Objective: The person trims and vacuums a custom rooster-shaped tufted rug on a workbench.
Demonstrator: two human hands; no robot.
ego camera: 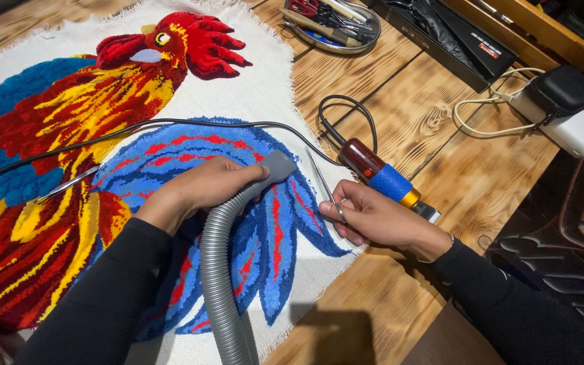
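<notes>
A tufted rooster rug (69,135) in red, yellow and blue lies on white backing cloth across the wooden table. My left hand (201,189) grips the grey vacuum nozzle (275,167), whose ribbed hose (221,284) runs down toward me; the nozzle rests on the blue tail feathers. My right hand (376,220) holds thin metal tweezers (324,182) at the rug's right edge, tips pointing away from me over the white backing.
A tool with a brown and blue handle (380,177) and black cord lies just beyond my right hand. A metal tray of tools (332,23), a black box (454,40) and a white power adapter (569,122) sit at the back right. A thin metal tool (67,184) lies on the rug.
</notes>
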